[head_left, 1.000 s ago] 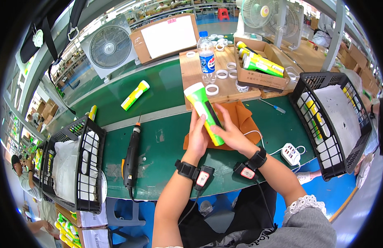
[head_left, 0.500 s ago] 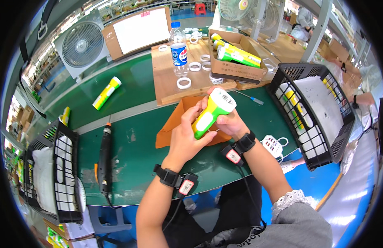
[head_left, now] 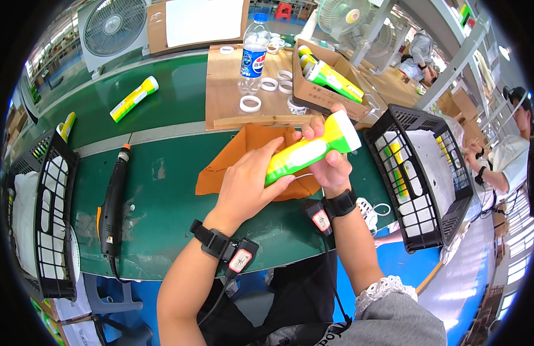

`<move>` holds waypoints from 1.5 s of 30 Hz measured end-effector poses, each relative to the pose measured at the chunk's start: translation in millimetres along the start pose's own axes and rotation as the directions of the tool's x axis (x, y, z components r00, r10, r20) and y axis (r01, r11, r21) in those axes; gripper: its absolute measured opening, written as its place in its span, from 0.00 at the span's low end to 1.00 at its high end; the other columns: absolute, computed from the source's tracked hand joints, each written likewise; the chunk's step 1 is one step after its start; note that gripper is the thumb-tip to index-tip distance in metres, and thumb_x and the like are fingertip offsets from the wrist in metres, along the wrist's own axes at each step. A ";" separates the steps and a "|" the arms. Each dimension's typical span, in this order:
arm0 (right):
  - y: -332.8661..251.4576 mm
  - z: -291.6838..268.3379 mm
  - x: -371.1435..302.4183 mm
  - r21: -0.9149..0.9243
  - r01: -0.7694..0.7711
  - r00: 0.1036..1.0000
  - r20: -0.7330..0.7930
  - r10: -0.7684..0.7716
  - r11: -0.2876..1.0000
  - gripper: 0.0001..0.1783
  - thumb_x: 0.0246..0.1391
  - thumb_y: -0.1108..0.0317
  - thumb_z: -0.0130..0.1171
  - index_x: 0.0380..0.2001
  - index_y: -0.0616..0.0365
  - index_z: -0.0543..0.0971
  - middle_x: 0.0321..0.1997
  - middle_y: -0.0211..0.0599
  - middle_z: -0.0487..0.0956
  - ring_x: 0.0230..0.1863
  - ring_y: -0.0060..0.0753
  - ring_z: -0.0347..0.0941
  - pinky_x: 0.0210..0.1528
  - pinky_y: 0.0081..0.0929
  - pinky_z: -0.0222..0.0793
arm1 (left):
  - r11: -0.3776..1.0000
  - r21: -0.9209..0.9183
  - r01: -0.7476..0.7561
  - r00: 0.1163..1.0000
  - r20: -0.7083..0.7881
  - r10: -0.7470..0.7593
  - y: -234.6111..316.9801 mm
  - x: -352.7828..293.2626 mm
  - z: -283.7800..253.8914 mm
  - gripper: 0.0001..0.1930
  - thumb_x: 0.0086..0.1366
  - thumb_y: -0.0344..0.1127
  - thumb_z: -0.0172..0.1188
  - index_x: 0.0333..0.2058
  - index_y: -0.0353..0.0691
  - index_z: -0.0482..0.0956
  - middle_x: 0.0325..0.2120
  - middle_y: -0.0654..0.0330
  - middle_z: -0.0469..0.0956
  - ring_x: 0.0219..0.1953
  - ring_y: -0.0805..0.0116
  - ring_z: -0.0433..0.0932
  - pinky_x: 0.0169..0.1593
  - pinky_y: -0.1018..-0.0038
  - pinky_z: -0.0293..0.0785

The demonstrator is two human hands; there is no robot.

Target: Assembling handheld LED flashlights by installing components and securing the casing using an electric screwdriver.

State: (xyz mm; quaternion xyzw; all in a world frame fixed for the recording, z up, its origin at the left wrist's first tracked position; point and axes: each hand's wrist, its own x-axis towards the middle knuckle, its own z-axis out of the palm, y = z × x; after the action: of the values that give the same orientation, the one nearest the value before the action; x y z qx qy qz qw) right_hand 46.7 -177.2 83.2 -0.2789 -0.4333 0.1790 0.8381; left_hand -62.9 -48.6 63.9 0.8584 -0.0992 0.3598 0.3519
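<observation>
A yellow and green flashlight lies slantwise between my hands, its wide white-rimmed head toward the upper right. My left hand is wrapped round its tail end. Near the head, my right hand grips the body with the thumb below and fingers on the far side. Beneath the hands, an orange open-topped bin rests on the green work surface. A thin white curved line shows by my right palm; what it is I cannot make out.
A black electric screwdriver lies at left, beside a black crate. Another black crate stands at right. Behind are a wooden board with white rings, a bottle, a carton of flashlights and a loose flashlight. A co-worker is at far right.
The flashlight has turned so its head points further right and its side shows more. Both hands still hold it. The view has shifted, moving the surroundings left at the bench.
</observation>
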 end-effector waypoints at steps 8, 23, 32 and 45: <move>-1.7 -1.2 -2.1 0.010 0.031 0.999 0.034 -0.031 0.999 0.41 0.34 0.64 0.68 0.49 0.42 0.53 0.32 0.30 0.67 0.39 0.29 0.66 0.52 0.37 0.62 | 0.999 0.020 -0.045 0.998 -0.044 0.045 5.5 -2.1 4.9 0.25 0.53 0.42 0.60 0.49 0.39 0.69 0.35 0.50 0.76 0.33 0.56 0.76 0.36 0.69 0.72; 7.7 -7.2 -2.8 0.114 -0.017 0.993 0.117 0.004 0.993 0.42 0.38 0.67 0.64 0.56 0.41 0.53 0.36 0.32 0.67 0.45 0.33 0.65 0.59 0.47 0.55 | 0.998 -0.059 0.015 0.998 -0.056 -0.018 2.3 -2.7 6.9 0.23 0.53 0.43 0.60 0.46 0.41 0.71 0.27 0.53 0.76 0.27 0.59 0.76 0.29 0.69 0.71; 12.9 -0.1 1.3 0.054 -0.132 0.990 0.048 0.129 0.990 0.42 0.50 0.31 0.32 0.52 0.58 0.60 0.45 0.39 0.67 0.50 0.37 0.64 0.56 0.44 0.59 | 0.978 -0.161 0.131 0.990 -0.034 -0.138 -0.5 -4.2 9.0 0.17 0.61 0.40 0.48 0.47 0.41 0.65 0.31 0.47 0.75 0.30 0.47 0.74 0.32 0.60 0.69; 34.4 0.0 -5.9 -0.568 -0.307 0.947 -0.259 0.188 0.763 0.25 0.61 0.52 0.34 0.50 0.60 0.66 0.44 0.39 0.73 0.47 0.34 0.69 0.49 0.28 0.61 | 0.360 -0.817 0.450 0.834 0.241 -0.495 -10.1 -1.2 13.9 0.17 0.66 0.42 0.40 0.47 0.38 0.63 0.29 0.56 0.73 0.20 0.71 0.75 0.26 0.79 0.71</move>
State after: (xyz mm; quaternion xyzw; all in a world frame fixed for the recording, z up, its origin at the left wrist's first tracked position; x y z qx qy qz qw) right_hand 41.4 -153.6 58.1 -0.6009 -0.3461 0.1147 0.7113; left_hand -51.9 -50.7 50.9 0.5561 -0.0029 0.1672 0.8141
